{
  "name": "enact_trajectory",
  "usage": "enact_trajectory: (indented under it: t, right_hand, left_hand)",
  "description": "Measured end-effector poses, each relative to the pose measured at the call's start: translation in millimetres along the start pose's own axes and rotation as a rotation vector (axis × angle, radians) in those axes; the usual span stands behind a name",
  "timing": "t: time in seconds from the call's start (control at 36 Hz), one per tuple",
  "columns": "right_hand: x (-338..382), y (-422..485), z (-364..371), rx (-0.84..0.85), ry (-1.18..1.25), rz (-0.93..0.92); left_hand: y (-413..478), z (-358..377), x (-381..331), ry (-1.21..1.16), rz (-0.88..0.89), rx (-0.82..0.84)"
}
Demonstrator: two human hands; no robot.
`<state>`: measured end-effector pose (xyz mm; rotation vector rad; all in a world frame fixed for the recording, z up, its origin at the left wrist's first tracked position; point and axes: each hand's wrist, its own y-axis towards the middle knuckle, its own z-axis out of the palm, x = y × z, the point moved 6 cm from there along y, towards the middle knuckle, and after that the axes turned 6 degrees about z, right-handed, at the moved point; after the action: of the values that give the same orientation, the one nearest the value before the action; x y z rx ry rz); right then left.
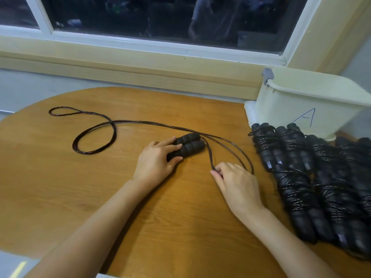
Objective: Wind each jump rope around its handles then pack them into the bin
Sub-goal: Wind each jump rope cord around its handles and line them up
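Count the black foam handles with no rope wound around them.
2. One black foam handle lies farther, the other handle nearer, side by side under the left hand on the wooden table. Others may hide among the wound bundles.

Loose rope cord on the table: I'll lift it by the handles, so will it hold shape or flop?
Probably floppy: the cord lies in slack curls on the table, so lifted by the handles it would likely trail and swing. It looks thin and glossy, so it may slip through the right hand pinching it.
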<state>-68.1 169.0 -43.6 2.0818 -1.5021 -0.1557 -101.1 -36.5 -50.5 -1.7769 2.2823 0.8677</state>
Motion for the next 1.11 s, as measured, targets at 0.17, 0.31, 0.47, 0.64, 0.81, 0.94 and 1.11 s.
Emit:
enact_trajectory:
  t: [0.17, 0.31, 0.47, 0.64, 0.81, 0.94, 1.11]
  right_hand:
    - [45, -15, -3, -0.049, 0.061, -0.059]
    - [76, -16, -5, -0.096, 0.062, -0.105]
    - [98, -21, -3, -0.104, 0.034, -0.154]
    - [97, -25, -1, -0.046, 0.036, -0.240]
    - [67, -25, 1, 0.016, -0.056, -0.468]
    - [46, -12, -6, 0.044, -0.077, -0.559]
    - [24, 2, -5, 0.082, -0.030, -0.553]
  left_hand:
    - [-1, -1, -7, 0.124, 0.034, 0.062]
    - [7, -9, -10, 0.136, -0.005, 0.230]
    - [14, -15, -14, 0.094, -0.079, 0.407]
    - [18, -15, -15, 0.193, -0.020, 0.425]
    - [10, -11, -12, 0.246, 0.034, 0.345]
    - [3, -5, -4, 0.249, 0.121, 0.300]
    - [-4, 1, 2, 0.130, 0.123, 0.265]
